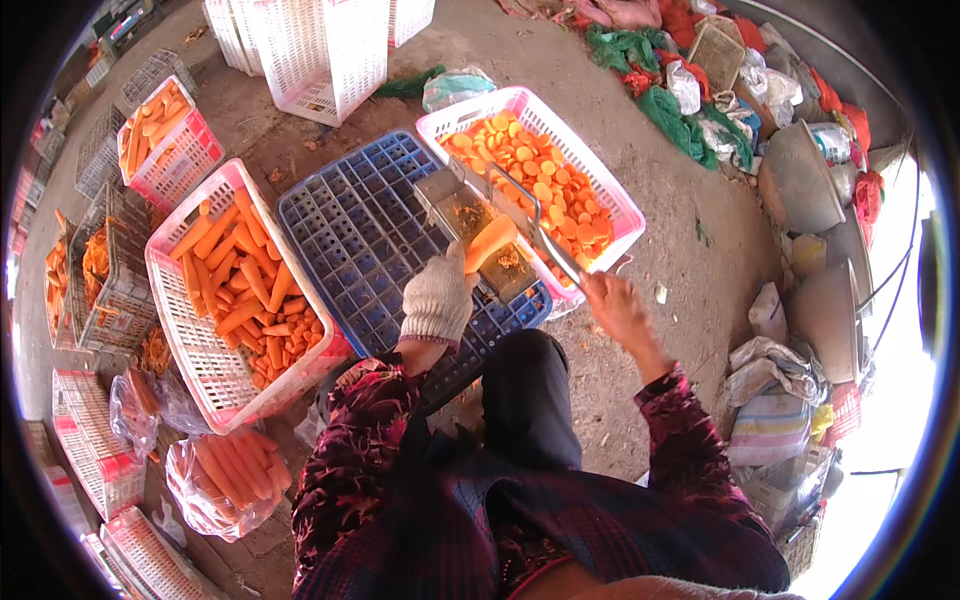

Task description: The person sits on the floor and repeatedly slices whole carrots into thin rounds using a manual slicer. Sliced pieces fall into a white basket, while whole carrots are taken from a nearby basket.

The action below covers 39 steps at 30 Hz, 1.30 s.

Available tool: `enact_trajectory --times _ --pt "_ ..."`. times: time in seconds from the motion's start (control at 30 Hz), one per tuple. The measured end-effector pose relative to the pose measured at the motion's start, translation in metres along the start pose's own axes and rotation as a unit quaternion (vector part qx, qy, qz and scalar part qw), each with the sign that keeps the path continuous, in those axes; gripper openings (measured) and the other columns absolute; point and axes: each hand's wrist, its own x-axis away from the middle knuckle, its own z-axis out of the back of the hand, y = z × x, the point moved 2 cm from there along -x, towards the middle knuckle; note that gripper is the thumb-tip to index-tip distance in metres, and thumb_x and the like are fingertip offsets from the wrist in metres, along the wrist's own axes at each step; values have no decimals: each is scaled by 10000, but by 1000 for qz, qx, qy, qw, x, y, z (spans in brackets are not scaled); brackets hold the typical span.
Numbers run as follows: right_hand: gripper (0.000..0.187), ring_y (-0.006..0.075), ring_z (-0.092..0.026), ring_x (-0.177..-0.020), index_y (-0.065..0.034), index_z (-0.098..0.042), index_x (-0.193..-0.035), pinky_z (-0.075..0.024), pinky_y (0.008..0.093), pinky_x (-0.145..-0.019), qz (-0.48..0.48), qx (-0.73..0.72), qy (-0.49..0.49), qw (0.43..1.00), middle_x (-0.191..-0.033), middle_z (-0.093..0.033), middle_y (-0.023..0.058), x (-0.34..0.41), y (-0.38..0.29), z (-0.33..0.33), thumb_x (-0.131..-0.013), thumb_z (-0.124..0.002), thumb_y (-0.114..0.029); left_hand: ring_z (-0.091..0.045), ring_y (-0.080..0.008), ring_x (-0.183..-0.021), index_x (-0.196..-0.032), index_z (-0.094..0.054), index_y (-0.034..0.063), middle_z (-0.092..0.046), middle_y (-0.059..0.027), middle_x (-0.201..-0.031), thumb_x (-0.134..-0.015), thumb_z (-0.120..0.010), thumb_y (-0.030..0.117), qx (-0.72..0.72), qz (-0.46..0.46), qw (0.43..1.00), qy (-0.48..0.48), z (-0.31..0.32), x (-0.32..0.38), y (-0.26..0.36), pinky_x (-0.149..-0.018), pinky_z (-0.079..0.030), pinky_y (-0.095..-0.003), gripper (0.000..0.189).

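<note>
My left hand [439, 296], in a knitted glove, grips a peeled carrot [491, 243] lying on a cutting board [448, 196] strewn with orange scraps. My bare right hand [619, 311], slightly blurred, is closed around the metal handle [559, 255] of a cutter whose frame stands at the board's far right edge, just past the carrot's tip. The board rests on an upturned blue plastic crate [352, 202]. Beyond the cutter, round carrot slices [559, 184], some with ridged faces, fill much of a pink-and-white crate [592, 156].
On the left, another pink-and-white crate [161, 292] holds peeled carrots [240, 262], whole and in short pieces. Bagged carrots [229, 472] lie nearer me. Tall white crates [322, 60] stand ahead. Net sacks [664, 120] and large basins [799, 176] line the right side.
</note>
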Motion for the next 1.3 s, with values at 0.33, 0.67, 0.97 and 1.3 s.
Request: enact_trajectory --times 0.33,0.67,0.97,1.3 --pt "489 518 -626 -880 -19 -607 -995 -506 558 -714 -167 -98 -59 979 -900 -651 307 18 36 -63 -1027 -438 -477 -685 -427 -892 -1173 -489 42 -659 -236 -986 -921 -661 312 -19 -22 999 -12 3 -10 8 -702 -553 -497 407" --pt "388 512 -623 -841 -49 -597 -999 -479 580 -628 -149 -63 -5 987 -851 -629 312 25 25 -53 -1030 -455 -409 -698 -394 -883 -1300 -461 60 -668 -215 -1006 -935 -643 324 -56 11 998 -29 -8 -16 15 -723 -559 -490 485" --pt "397 461 -657 -923 -46 -577 -1253 -524 556 -702 -106 14 -45 993 -966 -668 260 22 63 -84 -1027 -459 -351 -693 -394 -907 -1299 -452 50 -642 -229 -1028 -913 -672 281 -50 -21 999 -3 -4 -25 22 -698 -562 -492 500" --pt "358 505 -644 -855 -75 -586 -1090 -514 577 -682 -165 23 -37 985 -904 -660 285 24 18 -48 -1022 -468 -406 -684 -418 -864 -1274 -446 75 -603 -250 -1042 -903 -674 255 -50 -17 999 0 -14 -24 15 -678 -564 -488 471"
